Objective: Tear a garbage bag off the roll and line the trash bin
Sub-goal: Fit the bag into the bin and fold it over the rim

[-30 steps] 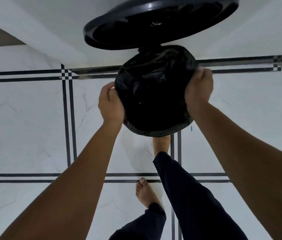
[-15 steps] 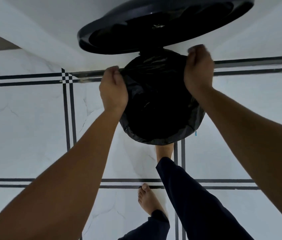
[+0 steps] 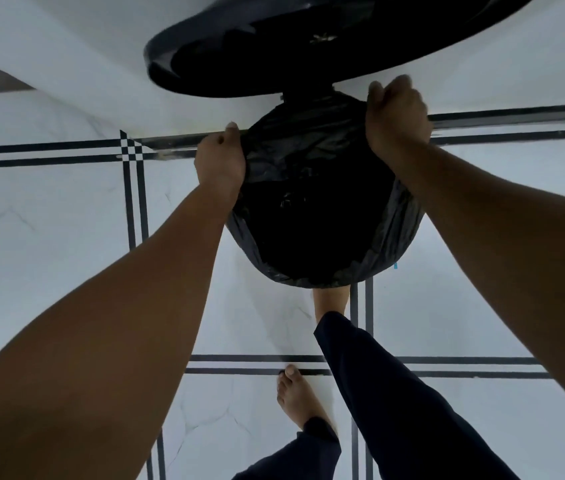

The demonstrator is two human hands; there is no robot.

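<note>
A black garbage bag (image 3: 312, 188) lies stretched over the mouth of a round trash bin, folded down over the near rim (image 3: 322, 278). The bin's body is hidden under the plastic. My left hand (image 3: 220, 159) grips the bag's edge at the bin's left side. At the far right of the rim my right hand (image 3: 395, 114) is closed on the bag's edge. The bin's black lid (image 3: 205, 74) stands raised behind the opening, with its underside facing me.
The bin stands on a white marble floor (image 3: 49, 237) with black inlay lines, close to a white wall (image 3: 66, 46). My bare feet and dark trouser legs (image 3: 395, 393) are just in front of the bin, one foot (image 3: 331, 299) under its near rim.
Both hands have slid along the rim toward the far side of the bin, pulling the bag's edge with them. The bag now covers more of the opening's back half.
</note>
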